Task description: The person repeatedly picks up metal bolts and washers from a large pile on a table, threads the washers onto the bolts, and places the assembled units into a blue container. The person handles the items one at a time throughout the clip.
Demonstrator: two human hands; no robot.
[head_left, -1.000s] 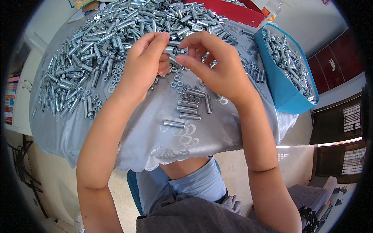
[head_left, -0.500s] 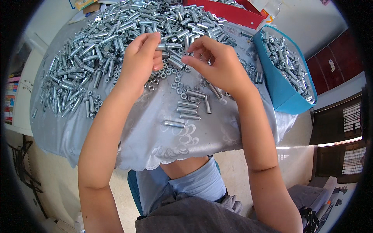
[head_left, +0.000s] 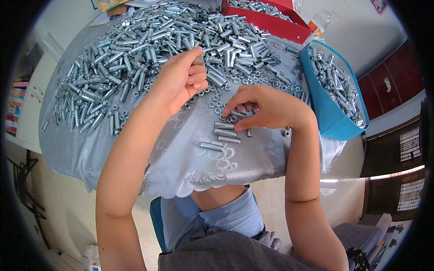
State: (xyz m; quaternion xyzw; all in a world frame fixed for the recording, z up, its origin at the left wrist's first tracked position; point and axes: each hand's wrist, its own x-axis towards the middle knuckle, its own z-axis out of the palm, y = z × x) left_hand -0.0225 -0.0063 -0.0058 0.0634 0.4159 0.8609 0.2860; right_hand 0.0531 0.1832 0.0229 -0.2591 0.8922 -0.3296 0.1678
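My left hand [head_left: 181, 80] is closed, its thumb and curled fingers pinching a short silvery metal piece [head_left: 198, 60], apparently a bolt seen mostly end-on. My right hand [head_left: 271, 106] is lower and to the right, palm down, with thumb and forefinger apart over a small group of hex nuts [head_left: 232, 119] and metal sleeves. Its fingers hide part of that group, and I see nothing held in them. Just nearer lie several loose sleeves [head_left: 225, 132] side by side, and one more sleeve [head_left: 211, 146] lies closest to the table's front edge.
A large heap of bolts and sleeves [head_left: 149, 40] spreads over the silvery tablecloth [head_left: 181, 158]. Loose nuts [head_left: 216, 97] lie along its near side. A blue bin [head_left: 332, 117] full of bolts stands right, a red box [head_left: 271, 25] behind, with a plastic bottle [head_left: 319, 21] between them.
My right hand has moved down and nearer, from beside the left hand to the nuts and sleeves. My left hand shifted slightly right and lower, still pinching its metal piece. The view tilted a little.
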